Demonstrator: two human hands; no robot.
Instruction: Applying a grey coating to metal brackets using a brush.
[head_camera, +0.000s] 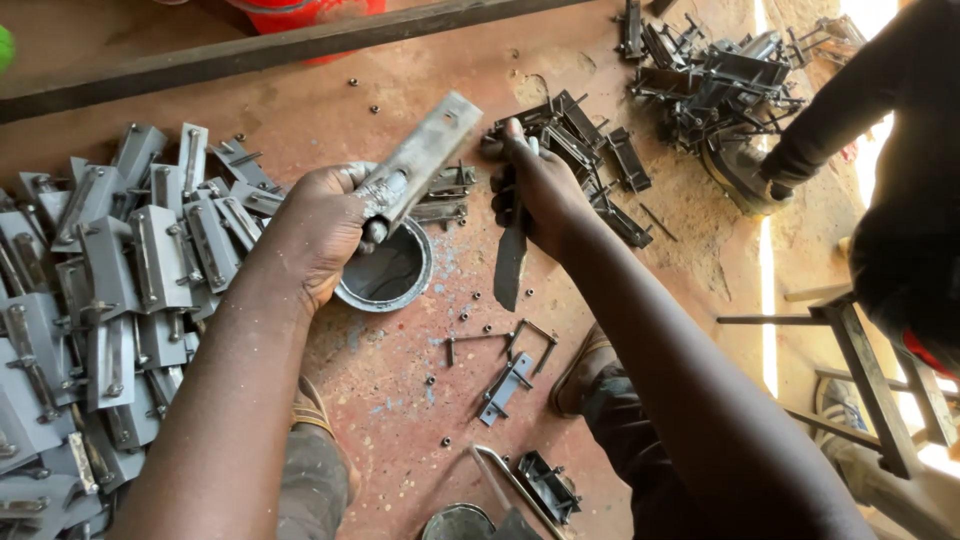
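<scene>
Reddish workshop floor (400, 400): left hand (320, 225) clamps grey latch plate (415, 160) over paint tin (390, 270); right hand (540, 190) grips brush (512, 260). Coating step; brush must meet plate.

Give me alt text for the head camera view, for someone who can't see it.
Seen from above, a person's left hand holds a flat grey metal plate over a round tin on a reddish floor, while the right hand reaches into dark metal brackets holding a dark brush-like tool. Grey painted pieces are heaped at left.
</scene>
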